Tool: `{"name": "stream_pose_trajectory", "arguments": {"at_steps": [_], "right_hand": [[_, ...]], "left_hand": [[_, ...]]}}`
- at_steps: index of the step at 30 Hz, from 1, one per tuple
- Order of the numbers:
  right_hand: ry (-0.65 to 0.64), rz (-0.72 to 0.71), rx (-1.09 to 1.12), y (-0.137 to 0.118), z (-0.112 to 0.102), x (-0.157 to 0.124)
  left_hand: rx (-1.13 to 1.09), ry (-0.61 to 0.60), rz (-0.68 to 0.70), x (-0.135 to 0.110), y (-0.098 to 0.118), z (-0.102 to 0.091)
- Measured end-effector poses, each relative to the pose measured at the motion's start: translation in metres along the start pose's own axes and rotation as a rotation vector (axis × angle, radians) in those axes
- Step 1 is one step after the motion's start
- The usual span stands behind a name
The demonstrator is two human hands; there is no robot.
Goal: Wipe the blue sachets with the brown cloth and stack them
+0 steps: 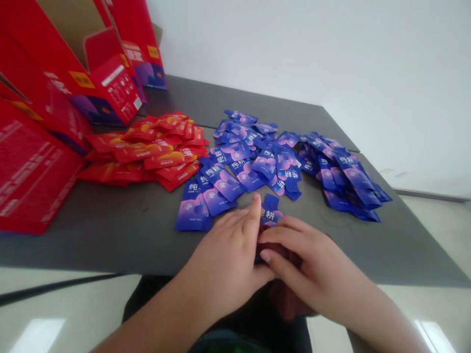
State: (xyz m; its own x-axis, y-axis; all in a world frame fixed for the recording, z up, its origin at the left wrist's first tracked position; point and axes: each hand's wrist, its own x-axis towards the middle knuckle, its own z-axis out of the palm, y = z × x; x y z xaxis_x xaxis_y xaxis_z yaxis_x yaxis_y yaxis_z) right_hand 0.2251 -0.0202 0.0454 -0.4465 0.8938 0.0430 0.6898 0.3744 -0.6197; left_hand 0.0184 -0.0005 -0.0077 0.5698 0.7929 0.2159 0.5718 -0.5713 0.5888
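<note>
Both my hands meet at the near edge of the dark grey table, closed together on a small stack of blue sachets whose top pokes out above my fingers. My left hand has its index finger stretched along the stack's left side. My right hand lies across the stack from the right, fingers pressed on it. Just beyond my hands, loose blue sachets lie fanned out on the table.
A pile of red sachets lies at the middle left. More blue sachets are heaped at the right. Red cardboard boxes stand along the left side, an open one behind. A white wall rises beyond the table.
</note>
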Motion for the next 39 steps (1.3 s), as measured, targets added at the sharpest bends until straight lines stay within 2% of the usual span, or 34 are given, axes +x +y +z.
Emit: {"name": "stream_pose_trajectory", "arguments": {"at_steps": [3, 11, 17, 22, 24, 28, 30, 35, 39], "right_hand": [[-0.066, 0.006, -0.097, -0.003, 0.005, 0.006], [0.005, 0.138, -0.256, 0.017, -0.001, 0.030], [0.128, 0.201, -0.387, 0.029, -0.003, 0.045], [0.275, 0.126, -0.215, 0.028, -0.013, 0.030], [0.238, 0.090, -0.134, 0.022, -0.016, 0.019], [-0.009, -0.018, -0.034, 0.008, -0.012, 0.004], [-0.070, -0.038, -0.062, 0.004, -0.006, 0.005], [-0.096, 0.010, -0.166, 0.007, -0.002, 0.018], [-0.009, 0.097, -0.246, 0.022, -0.004, 0.029]], "left_hand": [[-0.006, 0.005, 0.006, 0.002, 0.000, 0.001], [0.019, 0.021, -0.098, -0.001, 0.000, -0.001], [0.046, -0.011, -0.032, -0.006, -0.002, -0.011], [0.110, -0.005, -0.034, -0.004, -0.002, -0.010], [0.104, 0.003, -0.045, -0.003, -0.003, -0.008], [0.057, 0.011, -0.040, -0.004, -0.005, -0.007], [0.036, 0.012, -0.039, -0.005, -0.006, -0.007], [0.032, 0.001, -0.088, -0.002, -0.005, -0.008], [0.040, -0.012, -0.116, -0.001, -0.003, -0.009]]}}
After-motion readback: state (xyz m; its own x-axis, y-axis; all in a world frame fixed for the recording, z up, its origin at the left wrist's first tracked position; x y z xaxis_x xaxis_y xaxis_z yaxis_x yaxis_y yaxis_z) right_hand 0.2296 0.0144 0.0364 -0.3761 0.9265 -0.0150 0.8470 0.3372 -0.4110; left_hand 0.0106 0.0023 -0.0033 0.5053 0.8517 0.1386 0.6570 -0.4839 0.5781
